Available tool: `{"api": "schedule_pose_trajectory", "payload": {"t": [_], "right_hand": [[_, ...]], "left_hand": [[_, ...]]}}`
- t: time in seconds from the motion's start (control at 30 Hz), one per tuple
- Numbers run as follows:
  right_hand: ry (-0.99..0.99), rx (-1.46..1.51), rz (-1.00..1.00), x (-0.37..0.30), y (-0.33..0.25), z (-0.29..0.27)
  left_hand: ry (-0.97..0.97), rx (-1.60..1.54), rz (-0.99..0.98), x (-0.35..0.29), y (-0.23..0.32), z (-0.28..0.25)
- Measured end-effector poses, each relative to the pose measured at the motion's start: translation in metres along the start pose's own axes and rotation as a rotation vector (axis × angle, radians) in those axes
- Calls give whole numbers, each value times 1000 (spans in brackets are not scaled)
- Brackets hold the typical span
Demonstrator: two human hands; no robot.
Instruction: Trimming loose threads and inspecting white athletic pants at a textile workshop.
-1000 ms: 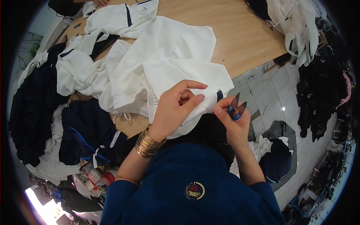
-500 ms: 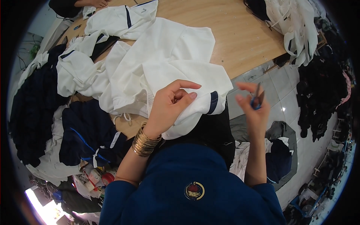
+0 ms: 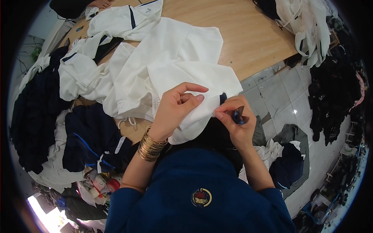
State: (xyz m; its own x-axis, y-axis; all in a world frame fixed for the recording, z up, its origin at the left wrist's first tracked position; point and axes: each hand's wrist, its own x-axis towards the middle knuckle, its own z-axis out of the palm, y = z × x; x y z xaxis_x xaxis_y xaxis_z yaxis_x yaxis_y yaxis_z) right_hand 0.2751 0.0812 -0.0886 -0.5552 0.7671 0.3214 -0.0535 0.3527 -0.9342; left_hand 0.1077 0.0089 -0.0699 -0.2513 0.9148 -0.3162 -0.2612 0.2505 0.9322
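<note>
White shorts (image 3: 175, 42), with a gathered waistband and a hanging drawstring, lie over the table edge and my lap. My left hand (image 3: 179, 104), a stack of gold bangles at its wrist, curls on the near part of the cloth, thumb close to the forefinger and gripping the fabric. Beside a navy stripe (image 3: 222, 98) near the cloth's right edge, my right hand (image 3: 240, 123) pinches with thumb and forefinger at the fabric. Small blue-handled thread snips (image 3: 238, 117) sit in that palm, mostly covered by the fingers.
More white garments (image 3: 124, 21) with navy trim lie on the wooden table (image 3: 256, 35). White pieces (image 3: 305, 27) hang at the far right corner. Dark clothing (image 3: 35, 112) is heaped at left, and a grey cloth with navy clothing (image 3: 287, 165) lies on the tiled floor. Another person's foot (image 3: 100, 4) shows at top.
My right hand, carrying the snips, has come left and down from beside the shorts to the fabric at the navy stripe. My left hand stays in place.
</note>
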Motion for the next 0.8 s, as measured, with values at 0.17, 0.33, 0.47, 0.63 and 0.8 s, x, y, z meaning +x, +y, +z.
{"api": "schedule_pose_trajectory", "payload": {"t": [0.17,0.33,0.47,0.63,0.8], "right_hand": [[-12,140,101,8,0,-16],[-303,18,391,32,-16,-33],[-253,-151,253,27,-8,-31],[-29,-327,-13,16,-17,-28],[-79,-453,-431,-4,-18,-16]], "left_hand": [[5,-7,-18,-2,2,-1],[-63,128,78,-2,4,-3],[-29,496,154,-7,16,-7],[321,818,539,-7,-6,-19],[461,595,449,-13,-10,-18]]}}
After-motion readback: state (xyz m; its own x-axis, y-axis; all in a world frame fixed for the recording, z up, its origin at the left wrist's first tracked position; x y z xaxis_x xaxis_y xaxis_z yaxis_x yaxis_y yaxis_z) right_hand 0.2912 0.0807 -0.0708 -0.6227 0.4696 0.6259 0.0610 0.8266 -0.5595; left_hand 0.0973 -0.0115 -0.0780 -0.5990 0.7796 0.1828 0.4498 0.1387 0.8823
